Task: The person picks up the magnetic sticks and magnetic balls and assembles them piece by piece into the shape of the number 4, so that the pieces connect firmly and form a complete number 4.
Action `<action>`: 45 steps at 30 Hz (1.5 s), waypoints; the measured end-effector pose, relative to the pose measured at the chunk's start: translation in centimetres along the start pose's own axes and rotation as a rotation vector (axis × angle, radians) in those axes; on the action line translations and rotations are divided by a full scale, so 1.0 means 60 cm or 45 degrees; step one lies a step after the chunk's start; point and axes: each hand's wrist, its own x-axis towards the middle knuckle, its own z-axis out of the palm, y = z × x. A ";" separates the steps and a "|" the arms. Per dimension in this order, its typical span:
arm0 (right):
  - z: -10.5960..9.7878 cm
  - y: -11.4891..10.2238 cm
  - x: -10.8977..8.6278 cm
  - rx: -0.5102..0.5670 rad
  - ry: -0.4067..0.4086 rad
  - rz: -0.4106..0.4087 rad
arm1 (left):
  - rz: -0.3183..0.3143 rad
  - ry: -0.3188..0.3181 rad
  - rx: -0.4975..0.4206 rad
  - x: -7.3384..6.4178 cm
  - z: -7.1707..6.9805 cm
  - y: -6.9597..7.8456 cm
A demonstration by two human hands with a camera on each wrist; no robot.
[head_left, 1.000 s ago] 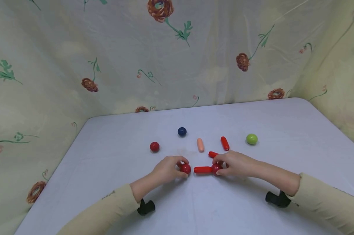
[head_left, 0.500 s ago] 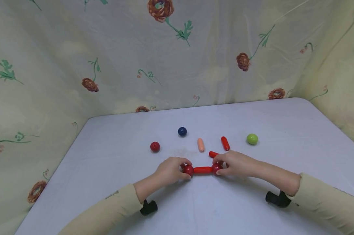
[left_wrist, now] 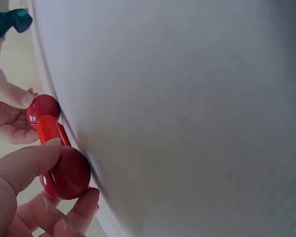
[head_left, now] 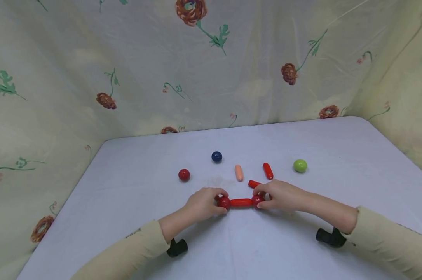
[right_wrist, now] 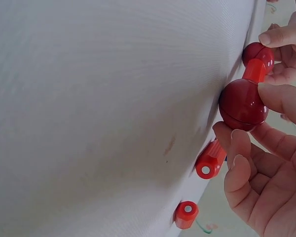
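My left hand (head_left: pixel 204 202) pinches a glossy dark-red ball (head_left: pixel 224 203) between thumb and fingers. A bright red rod (head_left: pixel 241 202) lies level on the table, its left end touching that ball. At the rod's other end sits a second red ball (head_left: pixel 258 201), gripped by thumb and fingertips of my right hand (head_left: pixel 282 195). Together they make a dumbbell shape. In the left wrist view my thumb presses the top of the near ball (left_wrist: pixel 69 173). The right wrist view has the right-hand ball (right_wrist: pixel 244 104) close up, against the rod.
Behind the hands lie another red ball (head_left: pixel 184 175), a dark blue ball (head_left: pixel 216 156), a peach rod (head_left: pixel 239 173), a red rod (head_left: pixel 268 171) and a green ball (head_left: pixel 300 165). One more red rod (head_left: pixel 254 184) is partly hidden by the right hand. A white cloth covers the table (head_left: pixel 155 167).
My left hand has moved slightly right with its red ball, closing the gap to the rod, so the ball now touches the rod's end. My right hand has stayed in place.
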 end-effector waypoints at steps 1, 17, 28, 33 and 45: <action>0.001 0.000 0.000 0.001 0.000 0.009 | 0.000 -0.010 -0.007 0.000 -0.001 -0.001; 0.004 -0.003 0.017 -0.004 0.059 -0.040 | 0.120 -0.185 -0.035 -0.008 -0.026 -0.029; 0.003 -0.021 0.058 0.023 0.095 -0.083 | 0.329 -0.286 0.084 -0.021 -0.032 -0.037; 0.002 -0.025 0.072 0.038 0.071 -0.092 | 0.394 -0.319 0.062 -0.023 -0.032 -0.043; -0.025 -0.005 0.062 -0.010 0.089 0.053 | 0.311 -0.261 0.057 -0.025 -0.030 -0.037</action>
